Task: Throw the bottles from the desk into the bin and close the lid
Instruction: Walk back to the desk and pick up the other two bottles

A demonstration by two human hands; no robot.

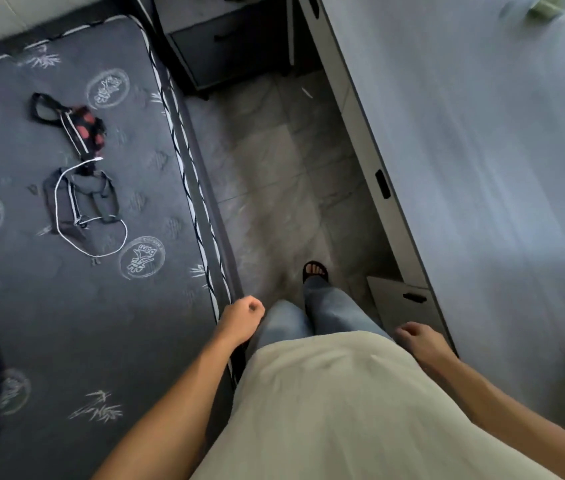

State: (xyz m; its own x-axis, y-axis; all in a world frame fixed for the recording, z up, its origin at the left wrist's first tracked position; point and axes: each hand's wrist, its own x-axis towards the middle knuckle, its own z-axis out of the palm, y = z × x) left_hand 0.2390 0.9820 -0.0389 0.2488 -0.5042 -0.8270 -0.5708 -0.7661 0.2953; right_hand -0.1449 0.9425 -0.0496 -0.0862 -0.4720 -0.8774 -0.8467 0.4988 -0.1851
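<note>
I stand in a narrow aisle looking down at my legs. My left hand hangs beside the mattress edge with its fingers curled into a loose fist, holding nothing. My right hand hangs by the desk's front edge, fingers loosely bent, empty. The grey desk runs along the right side. A blurred pale green object lies on the desk's far corner; whether it is a bottle is unclear. No bin is in view.
A dark mattress with a black strap bag and a white cable fills the left. A dark bedside cabinet closes the aisle's far end. A desk drawer stands ajar by my right leg. The tiled floor lies between.
</note>
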